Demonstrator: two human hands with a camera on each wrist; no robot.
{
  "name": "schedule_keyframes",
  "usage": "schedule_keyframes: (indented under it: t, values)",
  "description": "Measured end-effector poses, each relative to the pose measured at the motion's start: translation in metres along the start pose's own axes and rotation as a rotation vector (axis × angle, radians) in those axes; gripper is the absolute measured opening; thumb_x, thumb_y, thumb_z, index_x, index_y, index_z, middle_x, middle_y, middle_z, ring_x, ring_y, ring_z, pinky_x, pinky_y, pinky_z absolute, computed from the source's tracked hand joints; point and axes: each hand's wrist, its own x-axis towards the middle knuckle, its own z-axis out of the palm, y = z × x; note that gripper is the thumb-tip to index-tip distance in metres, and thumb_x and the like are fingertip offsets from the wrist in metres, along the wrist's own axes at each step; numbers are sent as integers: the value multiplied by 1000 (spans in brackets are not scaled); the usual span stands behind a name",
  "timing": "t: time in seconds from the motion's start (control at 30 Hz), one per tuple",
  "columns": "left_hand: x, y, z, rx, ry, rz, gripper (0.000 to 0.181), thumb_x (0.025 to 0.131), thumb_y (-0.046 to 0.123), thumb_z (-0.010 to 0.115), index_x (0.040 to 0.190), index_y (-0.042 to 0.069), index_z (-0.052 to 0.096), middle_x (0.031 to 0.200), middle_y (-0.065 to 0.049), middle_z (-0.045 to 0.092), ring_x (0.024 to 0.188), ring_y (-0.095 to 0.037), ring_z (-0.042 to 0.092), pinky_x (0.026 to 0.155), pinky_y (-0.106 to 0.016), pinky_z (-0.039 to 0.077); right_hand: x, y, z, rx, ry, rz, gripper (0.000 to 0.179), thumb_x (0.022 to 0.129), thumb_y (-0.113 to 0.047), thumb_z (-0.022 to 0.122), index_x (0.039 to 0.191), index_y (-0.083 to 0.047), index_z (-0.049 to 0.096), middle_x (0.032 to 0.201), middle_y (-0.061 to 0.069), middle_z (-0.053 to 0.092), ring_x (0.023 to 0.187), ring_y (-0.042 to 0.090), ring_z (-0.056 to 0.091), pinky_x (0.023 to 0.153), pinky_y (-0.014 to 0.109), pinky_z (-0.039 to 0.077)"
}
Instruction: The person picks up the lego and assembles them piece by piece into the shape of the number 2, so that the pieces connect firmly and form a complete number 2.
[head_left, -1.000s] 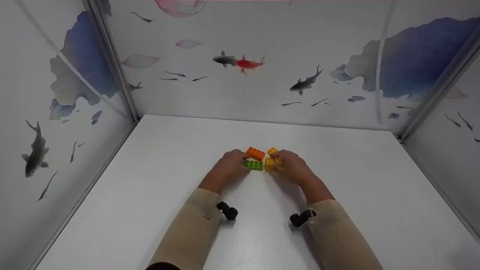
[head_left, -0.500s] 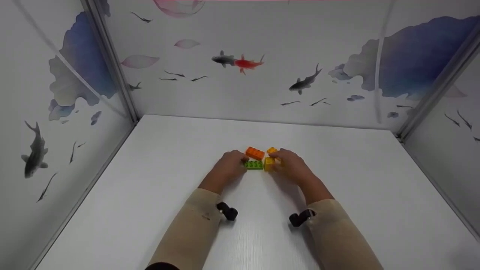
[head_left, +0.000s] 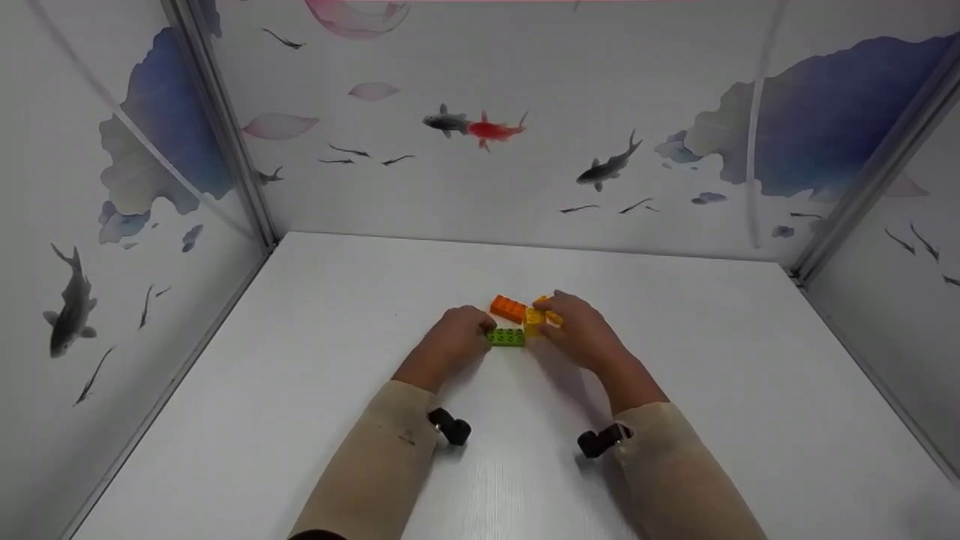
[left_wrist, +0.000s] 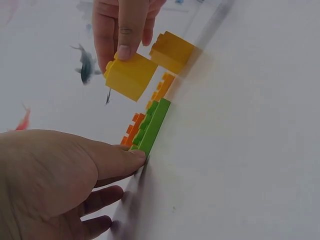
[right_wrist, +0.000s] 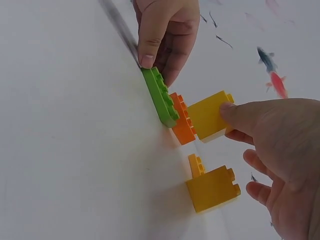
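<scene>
My left hand (head_left: 453,341) pinches the left end of a flat green building brick (head_left: 506,337), its studs facing up, on the table. Between the thumb and fingers of my right hand (head_left: 586,334) is a tall yellow building block (right_wrist: 207,116), raised off the table just right of the green brick. Behind the green brick lies an orange brick (head_left: 508,308). In the right wrist view, a second tall yellow block (right_wrist: 214,189) and a low yellow-orange brick (right_wrist: 196,166) stand below my right hand; the head view shows them partly hidden by that hand.
The white table (head_left: 315,420) ends at a back wall (head_left: 337,202) printed with fish and petals. Side panels close off left and right. A small black device (head_left: 450,427) sits at each sleeve cuff.
My right hand has raised the tall yellow block and shifted it slightly left, nearer the green brick. My left hand stays at the green brick's end.
</scene>
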Motion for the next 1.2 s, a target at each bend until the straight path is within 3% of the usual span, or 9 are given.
schedule_keyframes:
  t: [0.3, 0.57, 0.77, 0.97, 1.2]
  values:
    - [-11, -7, -5, -20, -14, -2, 34, 101, 18, 72, 135, 21, 72, 143, -1, 64, 131, -22, 58, 121, -48, 48, -9, -17, 3, 24, 27, -62, 44, 106, -31, 70, 149, -28, 63, 169, 9, 46, 160, 36, 40, 131, 60, 31]
    - [-17, -16, -6, 25, -34, 30, 35, 99, 23, 74, 134, 23, 73, 137, 1, 67, 124, -22, 61, 119, -48, 49, -14, -24, 9, 80, 36, -155, 45, 103, -25, 74, 147, -21, 65, 148, 4, 64, 133, 33, 64, 113, 50, 56]
    - [-22, -20, -10, 48, -31, 75, 33, 100, 21, 74, 133, 22, 74, 136, 0, 69, 124, -22, 61, 120, -48, 49, -17, -31, 16, 125, 43, -213, 44, 102, -18, 75, 145, -16, 67, 141, 4, 68, 128, 29, 67, 110, 47, 58]
    - [-29, -24, -14, 36, -65, 73, 38, 97, 22, 79, 134, 22, 73, 129, 1, 71, 118, -22, 62, 117, -48, 52, -19, -37, 26, 171, 0, -223, 44, 101, -19, 76, 144, -17, 68, 137, 1, 70, 122, 23, 69, 107, 43, 59]
    - [-31, -28, -17, 57, -94, 76, 40, 93, 27, 84, 131, 22, 72, 121, 4, 70, 114, -23, 60, 116, -48, 52, -22, -43, 38, 219, -59, -166, 42, 99, -19, 78, 141, -23, 70, 136, -3, 69, 120, 18, 69, 106, 41, 60]
